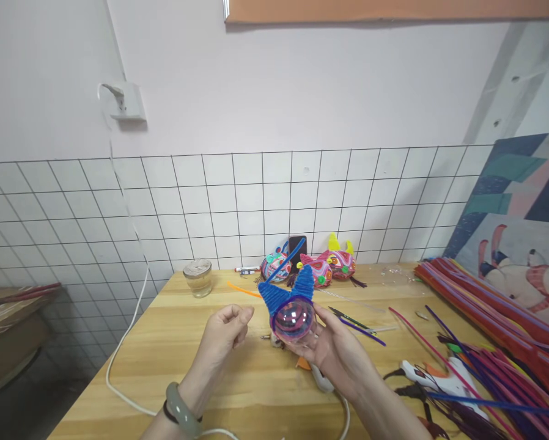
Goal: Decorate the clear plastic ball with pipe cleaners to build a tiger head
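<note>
In my right hand rests a clear plastic ball with a purple rim, its fingers curled under and behind it. Blue pipe-cleaner shapes stand up from the ball like a two-lobed tail. From the left lobe, a loose blue pipe cleaner sticks out up and to the right. My left hand is just left of the ball, apart from it, thumb and fingers pinched together; whether anything is between them is hidden. An orange pipe cleaner lies on the table behind.
Finished colourful fish-like ornaments and a phone stand by the wall. A lidded glass jar is at the back left. On the right lie a glue gun, bundled pipe cleaners and packs. A white cable crosses the left.
</note>
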Tool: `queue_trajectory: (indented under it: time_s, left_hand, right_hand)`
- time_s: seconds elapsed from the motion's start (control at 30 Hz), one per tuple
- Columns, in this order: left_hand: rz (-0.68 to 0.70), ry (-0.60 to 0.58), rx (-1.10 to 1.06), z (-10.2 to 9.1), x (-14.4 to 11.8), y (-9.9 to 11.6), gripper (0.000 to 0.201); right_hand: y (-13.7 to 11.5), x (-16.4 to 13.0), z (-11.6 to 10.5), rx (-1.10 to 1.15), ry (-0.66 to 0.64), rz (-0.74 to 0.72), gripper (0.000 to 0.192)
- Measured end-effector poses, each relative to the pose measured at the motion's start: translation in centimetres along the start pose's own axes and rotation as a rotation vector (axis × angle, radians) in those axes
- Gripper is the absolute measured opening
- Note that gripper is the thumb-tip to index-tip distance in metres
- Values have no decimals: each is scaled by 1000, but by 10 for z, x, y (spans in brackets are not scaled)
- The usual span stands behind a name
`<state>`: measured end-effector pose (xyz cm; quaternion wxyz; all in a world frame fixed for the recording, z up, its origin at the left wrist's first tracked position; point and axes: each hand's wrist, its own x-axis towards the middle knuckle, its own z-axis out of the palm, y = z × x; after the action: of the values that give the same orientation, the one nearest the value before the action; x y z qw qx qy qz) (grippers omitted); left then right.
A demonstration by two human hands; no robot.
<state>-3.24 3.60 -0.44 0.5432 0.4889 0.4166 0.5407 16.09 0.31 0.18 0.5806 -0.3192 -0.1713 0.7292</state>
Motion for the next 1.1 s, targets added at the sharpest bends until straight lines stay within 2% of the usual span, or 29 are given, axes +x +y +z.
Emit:
queue_trajectory:
  time_s: [0.2,0.6,0.87,0.97,1.1]
  left_hand:
    - [-13,-6,-21,2,0,0,49]
    - [-30,4,34,0,4,-9,51]
    - [-27,4,57,6,-1,-2,36]
    - [-17,-6,60,10,-4,0,51]
    - [4,-7,63,14,-7,0,50]
  right_hand:
    - [2,0,0,-21,-29,-5,17]
    - [1,0,1,0,9,-38,10]
    - [2,-1,0,-1,0,-59,15]
    - [4,0,-1,2,-7,-63,18]
    - [7,1,0,-6,-11,-100,22]
